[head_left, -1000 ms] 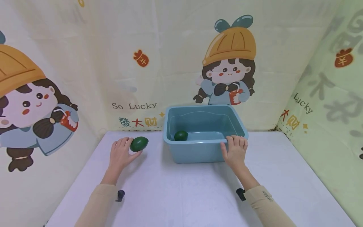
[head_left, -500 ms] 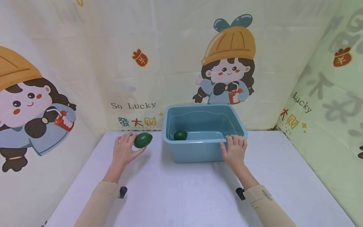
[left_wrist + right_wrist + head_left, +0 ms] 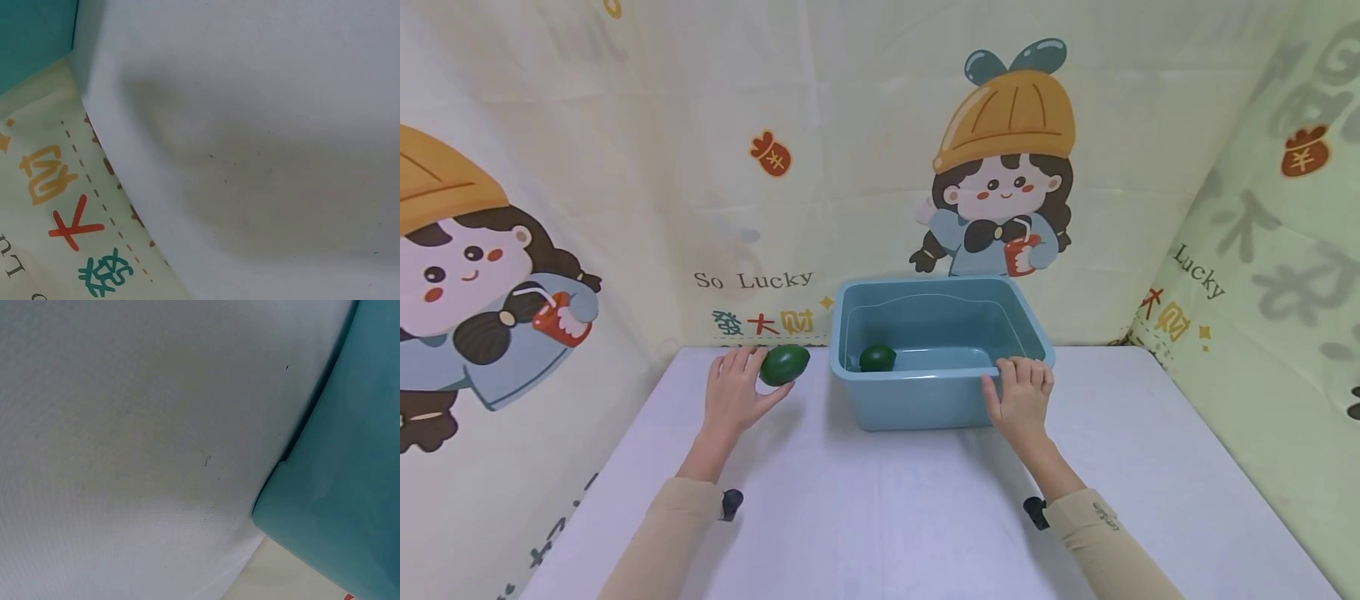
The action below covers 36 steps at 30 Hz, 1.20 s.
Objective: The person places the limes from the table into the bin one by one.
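Note:
My left hand (image 3: 736,392) holds a dark green avocado (image 3: 785,364) lifted just above the white table (image 3: 880,517), a little left of a blue plastic tub (image 3: 925,400). A second green avocado (image 3: 877,358) lies inside the tub at its near left corner. My right hand (image 3: 1019,400) grips the tub's near rim at the right corner, fingers hooked over the edge. The left wrist view shows only table cloth and a corner of the tub (image 3: 31,37); the right wrist view shows the tub wall (image 3: 350,487) against the cloth.
A cartoon-printed backdrop (image 3: 760,167) hangs close behind the table and along both sides. The tub stands at the back middle of the table. White cloth stretches from the tub to the near edge.
My left hand has carried the avocado up and to the right, closer to the tub. My right hand has stayed on the rim.

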Tool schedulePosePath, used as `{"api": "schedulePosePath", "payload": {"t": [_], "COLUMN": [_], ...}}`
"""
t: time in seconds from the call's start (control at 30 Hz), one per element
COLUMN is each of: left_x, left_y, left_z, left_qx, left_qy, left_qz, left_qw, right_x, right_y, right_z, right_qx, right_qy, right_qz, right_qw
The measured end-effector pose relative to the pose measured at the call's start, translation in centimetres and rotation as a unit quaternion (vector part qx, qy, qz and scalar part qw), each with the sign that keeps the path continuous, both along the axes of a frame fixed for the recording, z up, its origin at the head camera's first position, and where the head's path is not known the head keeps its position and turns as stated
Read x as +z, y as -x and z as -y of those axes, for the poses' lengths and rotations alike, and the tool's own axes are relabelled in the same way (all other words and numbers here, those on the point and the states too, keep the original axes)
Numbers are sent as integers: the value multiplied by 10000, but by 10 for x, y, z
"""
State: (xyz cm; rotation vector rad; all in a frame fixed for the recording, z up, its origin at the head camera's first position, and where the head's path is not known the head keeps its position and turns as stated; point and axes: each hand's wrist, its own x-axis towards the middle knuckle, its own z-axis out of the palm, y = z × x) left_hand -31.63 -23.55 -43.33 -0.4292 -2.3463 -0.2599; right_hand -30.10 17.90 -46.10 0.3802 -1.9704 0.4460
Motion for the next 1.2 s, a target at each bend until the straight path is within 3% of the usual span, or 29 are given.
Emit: {"api": "schedulePosePath", "payload": {"t": [1.2], "left_x": [24], "left_y": [3], "left_z": [-28], "left_qx": [-163], "left_qy": [-226], "left_qz": [-200], "left_qw": [9994], "right_x": [1], "right_y": [-1], "right_z": [0], "right_qx": [11], "right_qy": [-11], "right_qz": [-2], "right_qw": [10000]}}
